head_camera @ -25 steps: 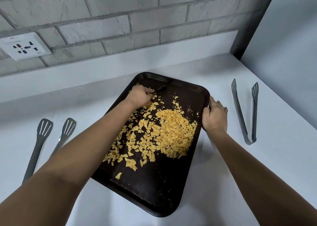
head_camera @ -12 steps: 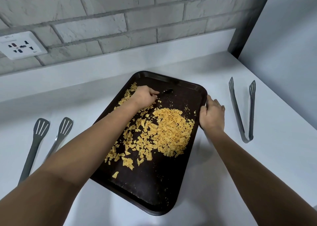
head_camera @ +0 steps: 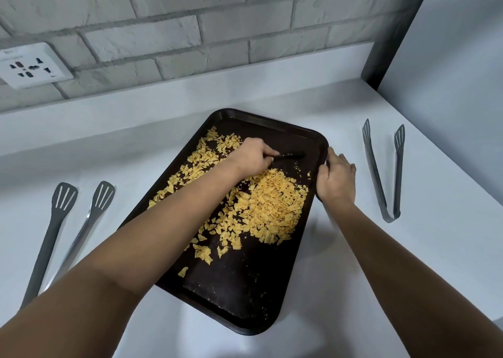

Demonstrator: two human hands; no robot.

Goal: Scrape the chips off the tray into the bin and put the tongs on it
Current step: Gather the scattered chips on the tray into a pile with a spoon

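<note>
**A:** The person is working bare-armed. The left forearm (head_camera: 136,243) is filling the lower left corner, looking broad at the frame's edge and narrowing steadily toward the wrist.

**B:** The right forearm (head_camera: 394,262) is tapering the same way, though it is reading slimmer through this wide lens. Both are showing uncovered all the way down to the picture's bottom edge.

**A:** The left hand (head_camera: 251,157) is showing bare as well, its knuckles making a rounded ridge.

**B:** And the right hand (head_camera: 337,178) is giving the camera its bare back, with the finger lines just showing.
</note>
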